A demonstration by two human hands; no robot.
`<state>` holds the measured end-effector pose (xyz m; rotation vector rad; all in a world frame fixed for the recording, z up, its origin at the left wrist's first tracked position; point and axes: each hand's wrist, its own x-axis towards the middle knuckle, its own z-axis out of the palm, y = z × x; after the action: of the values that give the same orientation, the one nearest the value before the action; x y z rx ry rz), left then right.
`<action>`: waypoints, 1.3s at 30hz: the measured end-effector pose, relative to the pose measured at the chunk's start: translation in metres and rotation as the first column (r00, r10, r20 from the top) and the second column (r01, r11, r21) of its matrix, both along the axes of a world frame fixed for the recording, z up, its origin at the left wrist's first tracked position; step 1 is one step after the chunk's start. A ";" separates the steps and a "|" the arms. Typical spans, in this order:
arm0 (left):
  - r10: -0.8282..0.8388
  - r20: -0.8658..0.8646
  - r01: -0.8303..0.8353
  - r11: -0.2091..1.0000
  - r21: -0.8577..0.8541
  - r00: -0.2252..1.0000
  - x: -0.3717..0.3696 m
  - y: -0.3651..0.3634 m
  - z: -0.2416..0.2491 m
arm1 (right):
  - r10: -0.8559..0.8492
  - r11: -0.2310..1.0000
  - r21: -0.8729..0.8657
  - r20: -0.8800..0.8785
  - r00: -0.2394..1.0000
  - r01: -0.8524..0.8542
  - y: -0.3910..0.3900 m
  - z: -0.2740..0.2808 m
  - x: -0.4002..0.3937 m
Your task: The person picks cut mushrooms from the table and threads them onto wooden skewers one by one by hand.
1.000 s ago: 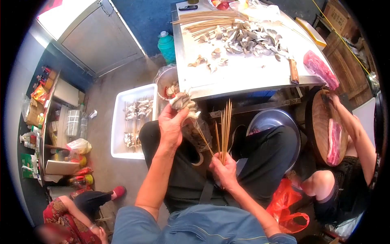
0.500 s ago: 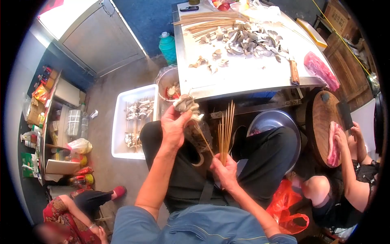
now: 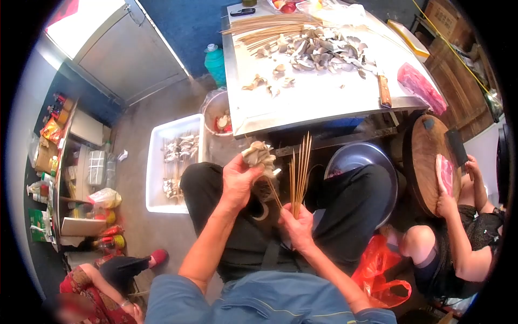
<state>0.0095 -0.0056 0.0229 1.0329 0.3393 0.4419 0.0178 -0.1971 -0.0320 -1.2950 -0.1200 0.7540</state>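
Note:
Above my lap, my left hand [image 3: 239,182] is closed around a bunch of grey-white oyster mushroom pieces [image 3: 259,155]. A single bamboo skewer [image 3: 274,194] slants from those pieces down to my right hand. My right hand [image 3: 299,227] grips a fanned bundle of bamboo skewers [image 3: 298,175] near the lower ends, their points upward. How far the single skewer goes into the mushrooms is hidden by the pieces and my fingers.
A white tray [image 3: 149,181] at left holds mushroom skewers, beside a bucket [image 3: 209,127]. On the table [image 3: 245,116] lie loose mushrooms [image 3: 332,51], skewers [image 3: 270,24], a knife [image 3: 384,90] and meat [image 3: 421,89]. A co-worker's hand [image 3: 447,205] holds meat at a round chopping block [image 3: 423,162].
My left hand and the mushrooms have come down and right, nearer the skewer bundle. The view has shifted slightly. At right, the co-worker's hand has slid lower on the meat, which is raised.

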 end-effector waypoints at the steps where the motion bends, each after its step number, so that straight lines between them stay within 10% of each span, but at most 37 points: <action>1: 0.005 -0.021 -0.006 1.000 -0.008 1.000 0.000 0.001 0.000 | -0.001 1.000 0.002 0.000 1.000 0.001 0.001 0.001 0.002; 15: 0.255 -0.029 -0.252 0.965 0.070 0.967 0.002 0.014 0.007 | 0.021 0.999 -0.037 0.112 0.993 -0.017 0.002 -0.002 0.006; 39: 0.133 -0.161 -0.119 0.988 0.095 0.978 -0.006 -0.007 -0.009 | -0.063 0.991 -0.107 0.108 0.992 0.075 0.000 -0.009 -0.007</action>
<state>0.0033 -0.0124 0.0135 1.1380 0.5422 0.4885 0.0104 -0.1970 -0.0406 -1.4376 -0.1179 0.6409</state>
